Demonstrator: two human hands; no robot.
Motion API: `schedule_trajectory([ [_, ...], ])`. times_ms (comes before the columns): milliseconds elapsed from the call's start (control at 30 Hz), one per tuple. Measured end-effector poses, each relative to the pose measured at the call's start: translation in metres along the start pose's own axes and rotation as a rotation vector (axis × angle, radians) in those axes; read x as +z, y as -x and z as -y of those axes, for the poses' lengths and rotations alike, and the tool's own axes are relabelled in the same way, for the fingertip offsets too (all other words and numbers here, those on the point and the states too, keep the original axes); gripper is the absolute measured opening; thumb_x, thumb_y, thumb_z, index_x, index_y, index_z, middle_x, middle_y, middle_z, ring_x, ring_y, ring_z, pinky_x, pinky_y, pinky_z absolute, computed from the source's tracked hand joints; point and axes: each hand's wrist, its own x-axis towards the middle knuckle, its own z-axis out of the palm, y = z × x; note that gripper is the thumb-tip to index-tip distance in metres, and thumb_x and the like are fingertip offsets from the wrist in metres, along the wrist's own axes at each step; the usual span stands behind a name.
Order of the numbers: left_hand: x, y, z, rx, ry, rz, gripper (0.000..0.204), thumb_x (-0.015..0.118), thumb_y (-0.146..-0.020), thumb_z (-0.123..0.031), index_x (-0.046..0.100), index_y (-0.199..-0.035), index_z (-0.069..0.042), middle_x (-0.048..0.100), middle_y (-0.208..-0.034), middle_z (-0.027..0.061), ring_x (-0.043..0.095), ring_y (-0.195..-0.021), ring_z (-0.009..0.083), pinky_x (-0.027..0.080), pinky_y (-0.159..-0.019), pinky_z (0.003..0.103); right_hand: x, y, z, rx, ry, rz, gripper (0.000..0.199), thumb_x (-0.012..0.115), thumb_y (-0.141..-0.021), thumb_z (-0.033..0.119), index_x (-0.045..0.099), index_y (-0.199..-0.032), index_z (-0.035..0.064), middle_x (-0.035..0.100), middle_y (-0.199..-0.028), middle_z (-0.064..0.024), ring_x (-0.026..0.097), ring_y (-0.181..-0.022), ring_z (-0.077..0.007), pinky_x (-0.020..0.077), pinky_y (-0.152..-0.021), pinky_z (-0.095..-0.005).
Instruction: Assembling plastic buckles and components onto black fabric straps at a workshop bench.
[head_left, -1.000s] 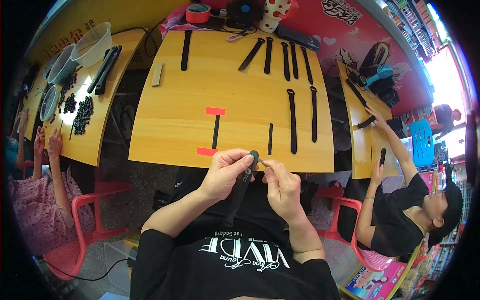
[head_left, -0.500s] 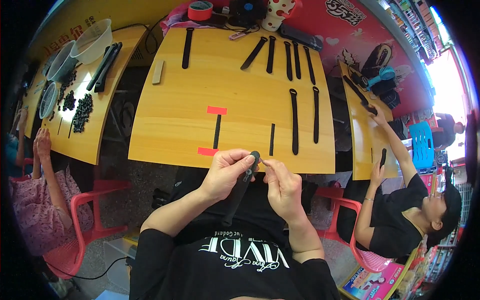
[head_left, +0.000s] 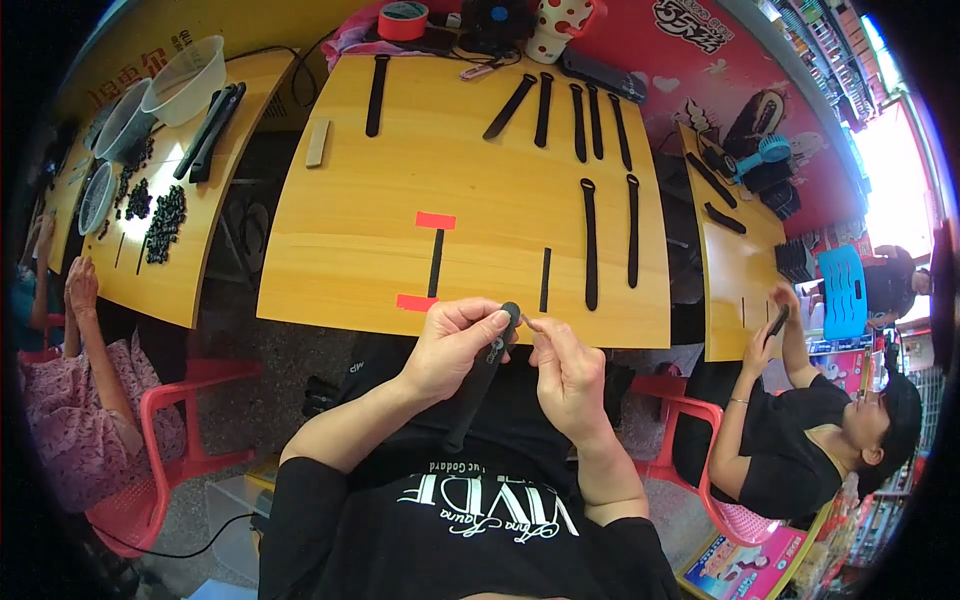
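Note:
In front of my chest, near the table's front edge, my left hand point(head_left: 452, 348) pinches a black strap point(head_left: 472, 400) close to its rounded upper end. The rest of that strap hangs down over my dark shirt. Right beside this end, my right hand point(head_left: 570, 375) is closed, thumb against fingers. A small thin tip shows between its fingers and the strap, too small to name. On the table point(head_left: 345, 230), a black strip point(head_left: 437, 262) runs between two red tape pieces point(head_left: 436, 220). A shorter black strip point(head_left: 545, 280) lies to its right.
Several black straps with slotted ends point(head_left: 590, 245) lie at the right and back. A beige bar point(head_left: 317, 143) sits at left, red tape roll point(head_left: 402, 20) behind. Co-workers sit at side tables; small black parts point(head_left: 166, 225) and plastic bowls point(head_left: 185, 85) are left, a blue fan point(head_left: 772, 148) right.
My hands and the strap stay almost still. The co-worker on the right has drawn one hand back from a strap on their table toward their other hand.

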Motion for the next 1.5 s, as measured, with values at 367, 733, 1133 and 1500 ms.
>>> schedule_trajectory([
  [367,-0.002,0.001,-0.005,0.051,-0.11,-0.01,0.014,0.06,-0.096,-0.011,0.069,-0.095,0.001,0.065,-0.079,0.0012,0.06,-0.068,0.0062,0.049,-0.059,0.021,-0.006,-0.006,0.003,-0.081,0.087,0.098,0.022,0.061,-0.082,-0.008,0.063,-0.103,-0.002,0.063,-0.077,-0.0146,0.064,-0.062,-0.0268,0.0489,-0.054,-0.033],
  [733,-0.004,0.004,-0.029,0.276,-0.775,0.207,0.011,0.07,-0.086,-0.004,0.067,-0.077,0.004,0.059,-0.064,0.0042,0.056,-0.054,0.0094,0.043,-0.048,0.024,-0.021,-0.002,-0.008,-0.413,0.411,0.239,0.028,0.063,-0.072,-0.011,0.062,-0.099,-0.0043,0.062,-0.075,-0.0142,0.065,-0.064,-0.0275,0.0485,-0.051,-0.0358],
  [1133,-0.005,0.002,-0.025,0.325,-0.926,0.194,0.011,0.071,-0.081,-0.006,0.065,-0.076,0.002,0.059,-0.067,0.015,0.058,-0.062,0.0288,0.044,-0.054,0.037,-0.012,-0.012,-0.025,-0.59,0.464,0.221,0.034,0.063,-0.08,0.011,0.06,-0.113,0.0044,0.049,-0.063,-0.0037,0.054,-0.051,-0.0178,0.0433,-0.044,-0.03],
  [1500,-0.015,-0.001,-0.013,0.164,-1.036,0.399,0.018,0.073,-0.08,-0.01,0.062,-0.075,0.003,0.06,-0.069,0.02,0.058,-0.062,0.0377,0.045,-0.054,0.041,-0.037,-0.043,-0.005,-0.71,0.486,0.703,0.043,0.059,-0.079,0.014,0.058,-0.122,0.0106,0.049,-0.061,-0.004,0.059,-0.053,-0.0186,0.0454,-0.044,-0.0319],
])
